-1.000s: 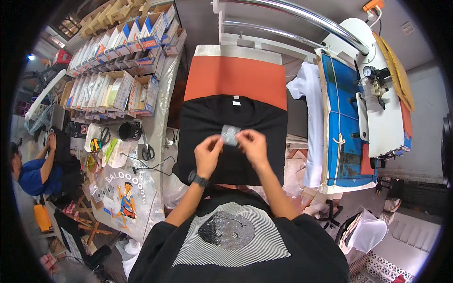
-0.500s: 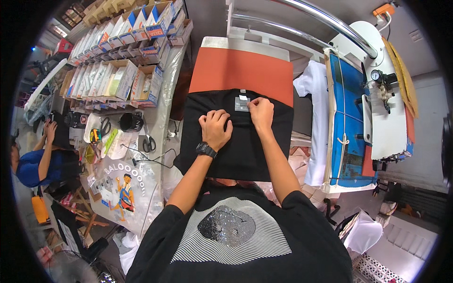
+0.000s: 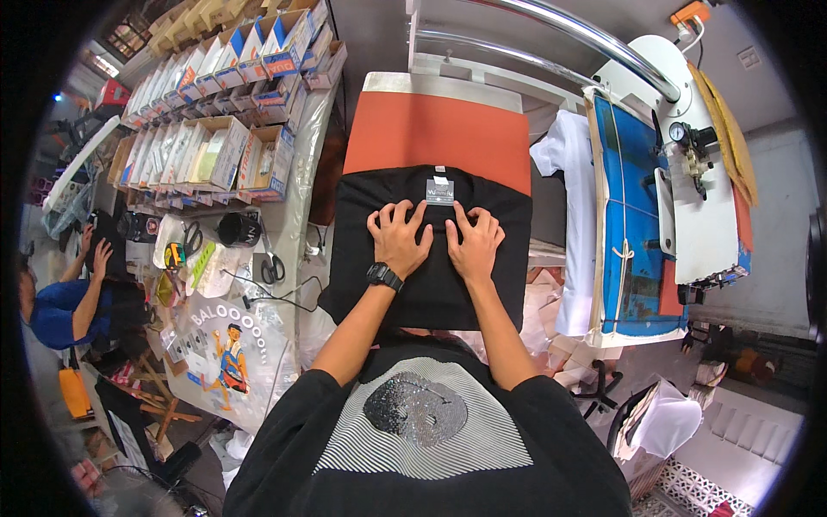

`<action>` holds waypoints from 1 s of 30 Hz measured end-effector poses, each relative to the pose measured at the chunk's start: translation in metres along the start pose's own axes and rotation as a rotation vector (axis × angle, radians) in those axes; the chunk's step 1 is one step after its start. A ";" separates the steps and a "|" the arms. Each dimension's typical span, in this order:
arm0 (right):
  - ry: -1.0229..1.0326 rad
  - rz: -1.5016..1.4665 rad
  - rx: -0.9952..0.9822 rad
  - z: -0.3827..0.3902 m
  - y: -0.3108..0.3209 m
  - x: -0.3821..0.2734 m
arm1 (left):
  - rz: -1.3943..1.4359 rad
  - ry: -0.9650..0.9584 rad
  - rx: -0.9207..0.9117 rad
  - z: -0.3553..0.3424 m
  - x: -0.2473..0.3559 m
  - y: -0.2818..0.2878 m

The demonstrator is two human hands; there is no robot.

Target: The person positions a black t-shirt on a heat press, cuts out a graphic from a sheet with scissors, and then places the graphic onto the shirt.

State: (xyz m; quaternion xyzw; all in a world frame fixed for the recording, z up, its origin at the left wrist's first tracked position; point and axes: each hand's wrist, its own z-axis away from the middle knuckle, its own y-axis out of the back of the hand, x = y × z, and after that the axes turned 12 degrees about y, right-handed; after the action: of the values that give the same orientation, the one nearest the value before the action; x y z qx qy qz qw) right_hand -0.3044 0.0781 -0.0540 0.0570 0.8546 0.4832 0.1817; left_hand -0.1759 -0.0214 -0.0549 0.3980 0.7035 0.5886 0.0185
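Observation:
A black T-shirt (image 3: 388, 302) lies spread over the orange pad (image 3: 439, 129) of a heat press, its collar toward the far end. At the collar sits a small grey rectangular label (image 3: 440, 193) with a white neck tag above it. My left hand (image 3: 401, 241), a black watch at its wrist, rests flat on the shirt with fingers spread, just left of and below the label. My right hand (image 3: 474, 244) lies likewise on the cloth, fingers spread, its index fingertip by the label's lower right corner. Neither hand holds anything.
The press's blue-covered upper plate (image 3: 633, 215) stands swung to the right beside a white garment (image 3: 573, 224). On the left table are boxes of sleeves (image 3: 202, 155), scissors (image 3: 273, 267), a black mug (image 3: 239, 227) and a printed transfer film (image 3: 228, 358). Another person (image 3: 73, 302) works far left.
My right hand has let go of the label's edge and moved down onto the shirt, fingers spreading. My left hand has shifted slightly right. The label now lies uncovered.

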 end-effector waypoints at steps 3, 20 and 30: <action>-0.001 0.003 -0.005 0.000 0.001 0.001 | -0.003 -0.012 0.019 0.000 -0.001 -0.002; 0.012 0.016 -0.020 0.002 0.004 0.000 | -0.037 -0.030 0.031 0.002 0.000 -0.005; 0.009 0.016 0.005 0.001 0.003 0.000 | -0.019 -0.027 0.027 0.002 -0.001 -0.003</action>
State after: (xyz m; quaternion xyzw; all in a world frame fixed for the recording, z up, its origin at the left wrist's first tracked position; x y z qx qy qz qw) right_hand -0.3038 0.0808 -0.0517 0.0621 0.8560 0.4829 0.1737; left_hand -0.1760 -0.0200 -0.0583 0.3996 0.7148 0.5732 0.0282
